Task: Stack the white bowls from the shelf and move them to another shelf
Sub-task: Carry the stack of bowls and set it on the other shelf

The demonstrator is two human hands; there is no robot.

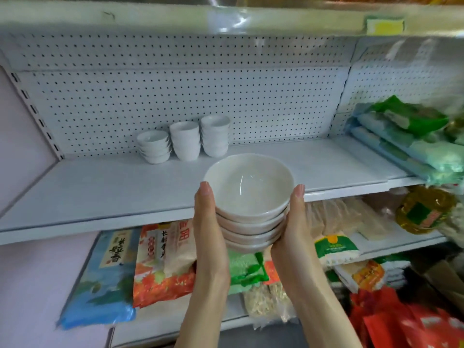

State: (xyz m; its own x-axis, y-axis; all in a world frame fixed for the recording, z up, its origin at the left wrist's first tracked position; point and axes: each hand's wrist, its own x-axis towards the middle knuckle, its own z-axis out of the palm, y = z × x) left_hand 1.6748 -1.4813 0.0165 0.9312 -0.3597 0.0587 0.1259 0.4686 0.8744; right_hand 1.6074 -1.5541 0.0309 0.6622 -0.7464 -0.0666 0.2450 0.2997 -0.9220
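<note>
So our left hand [208, 222] and right hand [296, 222] clamp a stack of four white bowls [248, 197], three more bowl stacks [184, 139] sit on the shelf [100, 192] behind.

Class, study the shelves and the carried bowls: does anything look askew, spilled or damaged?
Nothing stands out. The held stack of bowls sits nested evenly between the left hand and right hand; the three bowl stacks on the shelf stand upright. No spill or chip shows.
</note>
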